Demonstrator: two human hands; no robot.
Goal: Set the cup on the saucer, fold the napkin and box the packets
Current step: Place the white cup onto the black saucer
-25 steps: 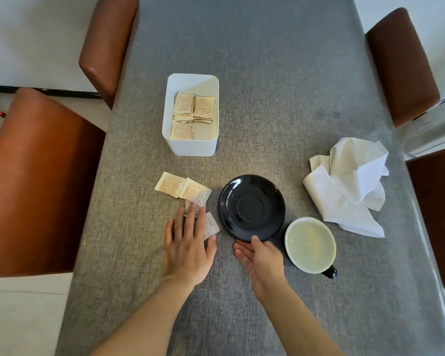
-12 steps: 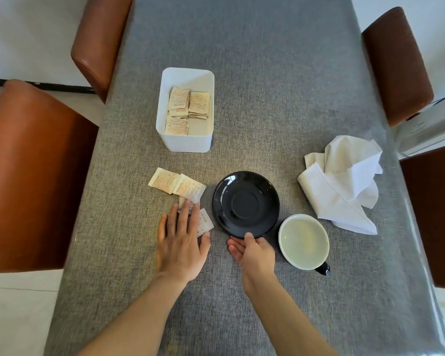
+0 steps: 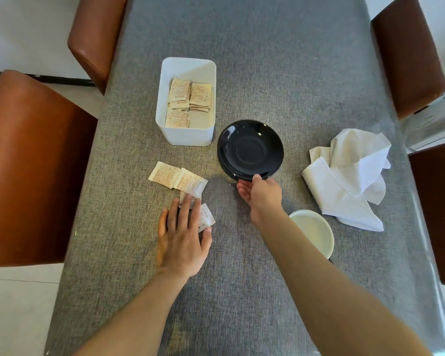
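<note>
My right hand [image 3: 261, 195] grips the near rim of the black saucer [image 3: 251, 149] and holds it tilted above the table, just right of the white box [image 3: 188, 136]. The cup [image 3: 315, 232], white inside, stands near my right forearm, which hides part of it. My left hand [image 3: 183, 233] lies flat with spread fingers on loose beige packets [image 3: 177, 177] left of centre. The box holds several more packets [image 3: 188, 98]. A crumpled white napkin [image 3: 350, 176] lies at the right.
The table [image 3: 280, 60] has a grey cloth cover. Brown leather chairs stand on both sides: two at the left [image 3: 34, 170] and two at the right [image 3: 406, 55].
My right hand has taken hold of the saucer, lifted it off the table and carried it away from me toward the box. The left hand has stayed on the packets.
</note>
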